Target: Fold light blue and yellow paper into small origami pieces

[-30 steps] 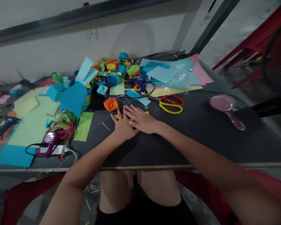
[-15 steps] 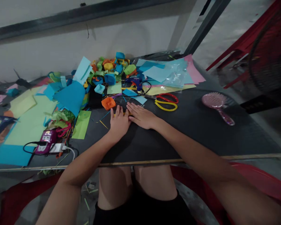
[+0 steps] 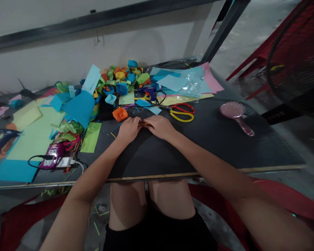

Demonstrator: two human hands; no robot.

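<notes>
Both my hands rest on the dark table (image 3: pixel 214 146), side by side near its middle. My left hand (image 3: pixel 128 129) and my right hand (image 3: pixel 160 126) have their fingers curled and pinch a small yellow paper piece (image 3: pixel 143 123) between them; most of that paper is hidden under the fingers. Just beyond my left hand lies an orange folded paper (image 3: pixel 120 114). Red and yellow scissors (image 3: pixel 182 112) lie a little to the right of my right hand.
A heap of folded coloured papers (image 3: pixel 122 79) and sheets (image 3: pixel 183 83) fills the back. Green and blue sheets (image 3: pixel 36 136), a purple device with a cable (image 3: pixel 52 157) and a blue glue gun (image 3: pixel 149 93) lie left and behind. A pink hairbrush (image 3: pixel 237 113) lies right.
My hands lay flat and overlapping on the paper; now the fingers have curled and pinch it. The view shifted slightly.
</notes>
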